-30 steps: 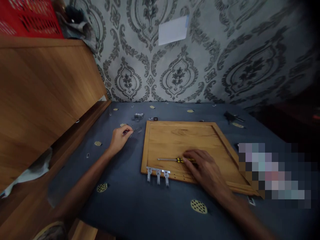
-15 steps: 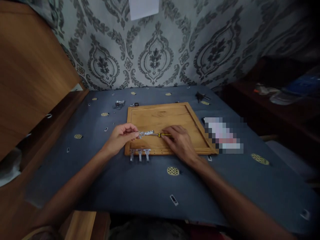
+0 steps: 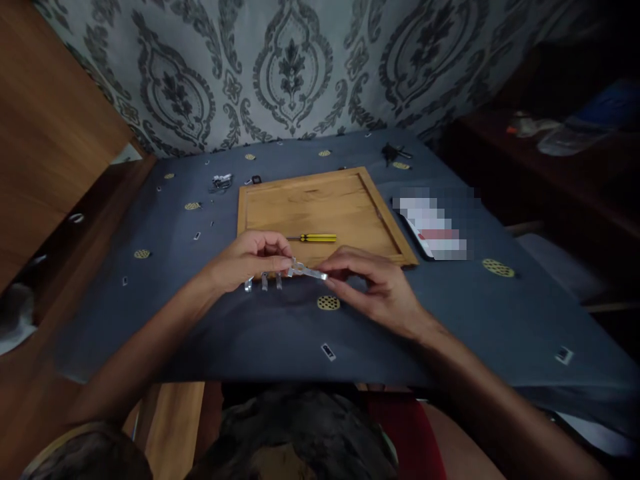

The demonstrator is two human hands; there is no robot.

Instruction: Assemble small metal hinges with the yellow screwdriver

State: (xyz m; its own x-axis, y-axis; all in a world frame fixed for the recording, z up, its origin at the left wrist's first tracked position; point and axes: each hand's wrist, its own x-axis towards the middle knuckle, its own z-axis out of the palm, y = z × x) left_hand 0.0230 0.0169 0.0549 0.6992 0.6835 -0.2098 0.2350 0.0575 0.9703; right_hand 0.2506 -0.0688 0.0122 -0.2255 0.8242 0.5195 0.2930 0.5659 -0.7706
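Pinched between the thumb and fingers of my left hand (image 3: 250,261) is one end of a small silver metal hook (image 3: 307,270). My right hand (image 3: 375,287) grips its other end with thumb and fingertips, so both hands hold it in front of the board's near edge. Just behind, a yellow-and-black screwdriver (image 3: 320,238) lies on the framed wooden board (image 3: 325,203). Three similar silver hooks (image 3: 265,281) line the board's near edge at the left, partly covered by my left hand.
A small heap of silver metal parts (image 3: 221,181) lies at the back left of the blue tablecloth (image 3: 200,347). A phone (image 3: 430,230) is right of the board, and a dark object (image 3: 395,155) sits behind. A wooden panel (image 3: 60,133) borders the left.
My right hand has let go of the screwdriver, which now lies on the board, and has taken the hook's free end. Both hands are nearer to me, and the view has tilted down.
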